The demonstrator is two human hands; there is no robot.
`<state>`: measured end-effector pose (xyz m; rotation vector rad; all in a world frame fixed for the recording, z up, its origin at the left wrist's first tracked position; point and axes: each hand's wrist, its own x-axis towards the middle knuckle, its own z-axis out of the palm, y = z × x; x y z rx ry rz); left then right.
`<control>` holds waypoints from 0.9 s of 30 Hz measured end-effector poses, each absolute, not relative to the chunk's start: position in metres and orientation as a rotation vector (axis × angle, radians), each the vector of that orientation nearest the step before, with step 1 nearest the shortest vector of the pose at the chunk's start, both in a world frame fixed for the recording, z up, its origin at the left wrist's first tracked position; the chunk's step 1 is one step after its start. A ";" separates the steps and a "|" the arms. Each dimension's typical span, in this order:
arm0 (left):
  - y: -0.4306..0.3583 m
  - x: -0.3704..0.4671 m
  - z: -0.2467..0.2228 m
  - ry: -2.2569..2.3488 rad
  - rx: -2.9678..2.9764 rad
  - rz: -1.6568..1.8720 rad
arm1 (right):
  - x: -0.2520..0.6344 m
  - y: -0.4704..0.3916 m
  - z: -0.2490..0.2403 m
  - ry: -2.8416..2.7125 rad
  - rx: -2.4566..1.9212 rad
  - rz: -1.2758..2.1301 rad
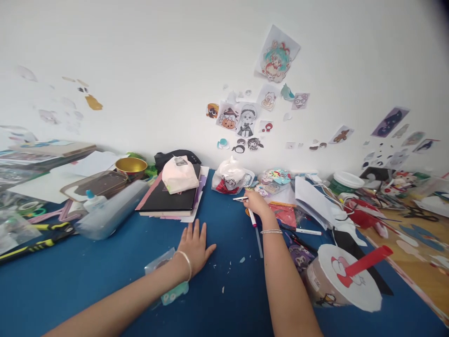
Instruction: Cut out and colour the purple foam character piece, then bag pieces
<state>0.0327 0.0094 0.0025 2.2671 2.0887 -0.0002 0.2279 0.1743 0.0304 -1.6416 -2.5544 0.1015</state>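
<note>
My left hand [195, 245] lies flat on the blue table mat [105, 276], fingers spread, holding nothing. A small clear packet [167, 281] pokes out from under that forearm. My right hand [255, 202] reaches toward the back of the mat, its fingers closed on a thin white pen-like stick [240, 199]. A pink-tipped marker [252, 217] lies just below that hand. A white plastic bag [231, 177] with red print sits right behind it.
A black notebook [170, 197] carrying a white wrapped bundle [179, 175], a gold bowl [131, 165], a glue bottle [93, 201] and a clear case [110, 210] stand at left. A paper cup with red straw [345, 276], papers and craft clutter fill the right. Stickers cover the wall.
</note>
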 end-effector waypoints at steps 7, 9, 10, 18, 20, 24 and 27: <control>-0.044 0.072 -0.016 1.568 2.492 0.068 | 0.225 0.172 0.029 -2.548 -1.669 0.074; -0.055 0.073 -0.015 1.729 2.430 0.103 | 0.225 0.172 0.029 -2.547 -1.664 0.073; -0.057 0.073 -0.013 1.870 2.366 0.094 | 0.225 0.172 0.029 -2.546 -1.662 0.075; -0.052 0.096 -0.005 1.747 2.205 0.261 | 0.225 0.171 0.028 -2.552 -1.654 0.081; -0.052 0.094 -0.010 1.720 2.170 0.372 | 0.226 0.170 0.029 -2.555 -1.645 0.075; -0.052 0.088 -0.020 1.909 2.046 0.517 | 0.224 0.166 0.031 -2.538 -1.666 0.070; -0.049 0.092 -0.016 1.552 2.062 0.545 | 0.220 0.160 0.032 -2.512 -1.698 0.081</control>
